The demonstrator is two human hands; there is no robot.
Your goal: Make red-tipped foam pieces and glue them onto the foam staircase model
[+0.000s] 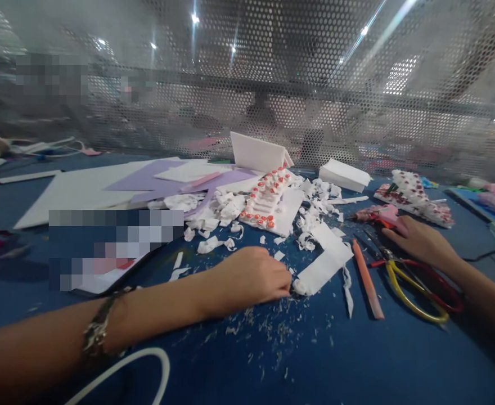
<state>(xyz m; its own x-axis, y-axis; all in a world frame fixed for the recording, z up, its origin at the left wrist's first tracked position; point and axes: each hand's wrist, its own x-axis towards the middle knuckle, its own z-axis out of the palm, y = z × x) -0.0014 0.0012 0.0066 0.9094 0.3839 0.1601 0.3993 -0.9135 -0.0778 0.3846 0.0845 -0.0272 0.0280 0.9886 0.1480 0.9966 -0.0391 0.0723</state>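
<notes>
My left hand is closed, its knuckles up, low over the blue table. Its fingertips are hidden at a small white paper roll, beside a strip of white paper. At the right, my right hand has its fingers around a pink glue gun. Below that hand lie scissors with yellow and red handles. An orange pen-like tool rests between the hands. Farther back stands a white piece with red-tipped paper rolls in rows.
Paper scraps surround the decorated piece. White boards and purple sheets lie at the back left, near a partly blurred phone. A white cable curves at the front. A letter-like decorated piece lies right; perforated metal stands behind.
</notes>
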